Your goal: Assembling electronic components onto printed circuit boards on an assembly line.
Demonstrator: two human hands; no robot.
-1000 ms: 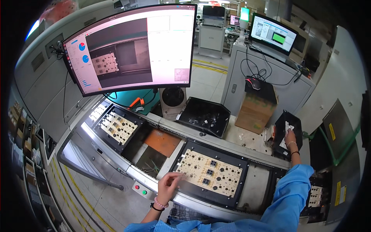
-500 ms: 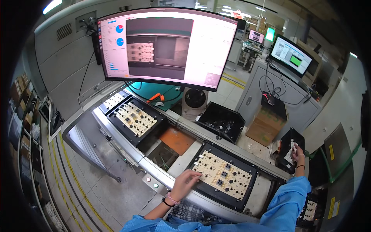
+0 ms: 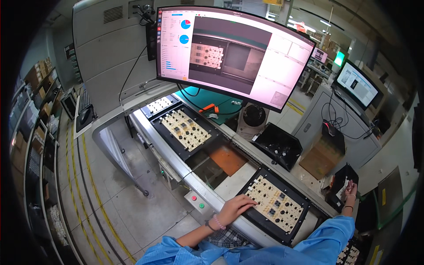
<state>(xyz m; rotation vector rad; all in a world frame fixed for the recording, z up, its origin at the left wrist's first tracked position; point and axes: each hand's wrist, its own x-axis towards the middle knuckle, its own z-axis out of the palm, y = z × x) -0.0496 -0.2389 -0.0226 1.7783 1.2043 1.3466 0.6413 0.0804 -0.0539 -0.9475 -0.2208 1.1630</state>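
Note:
A cream circuit board with black and white components lies in a black frame carrier on the conveyor before me. My left hand is at the board's left edge, fingers bent and drawn together; anything between the fingertips is too small to make out. Out to the right, my right hand reaches into a black bin holding small white parts. Its fingers look closed together at the parts, and what they hold cannot be made out.
Further left on the conveyor sits a second populated board in its carrier. A large monitor hangs over the line. Beyond the rail stand a black bin of small parts and a cardboard box. Push buttons sit on the near rail.
The view has swung left, shifting the scene rightward. My left hand's fingers have closed together at the board's left edge. The right hand is still at the bin of white parts.

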